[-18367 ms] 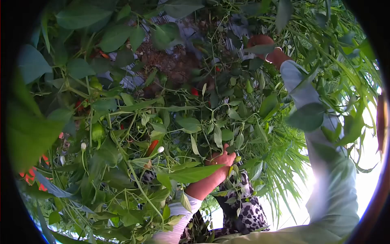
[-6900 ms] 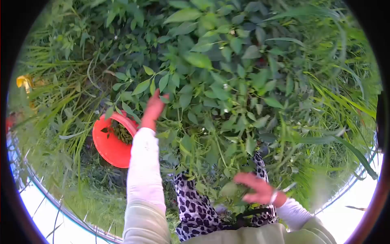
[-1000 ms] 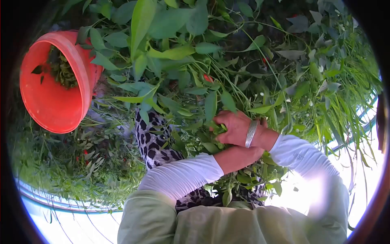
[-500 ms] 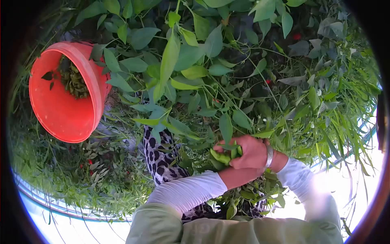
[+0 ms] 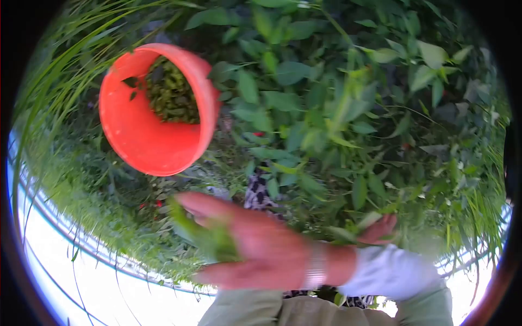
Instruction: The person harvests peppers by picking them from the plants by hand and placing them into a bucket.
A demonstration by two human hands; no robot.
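Observation:
My right hand (image 5: 266, 244), with a silvery bracelet at the wrist, reaches left across the front of my body, blurred by motion. Its fingers and thumb curve around a few green peppers (image 5: 220, 239), also smeared. Partly hidden behind my right forearm, my left hand (image 5: 379, 230) is beside the pepper plants, its visible fingers stretched out next to a leaf. Above and left of my right hand stands an orange-red bucket (image 5: 149, 149), its mouth tilted toward me. Green peppers (image 5: 171, 95) lie inside it, with a dark leaf sprig against the inner wall.
Leafy pepper plants (image 5: 293, 103) fill the middle and right. A few red peppers (image 5: 258, 133) show among the leaves. Long grass (image 5: 65, 65) rises left of the bucket. My leg in spotted trousers (image 5: 258, 193) is partly covered by foliage.
My right hand has swung left with the green peppers, away from my left hand, which it was touching. The view has shifted, so the bucket appears farther right.

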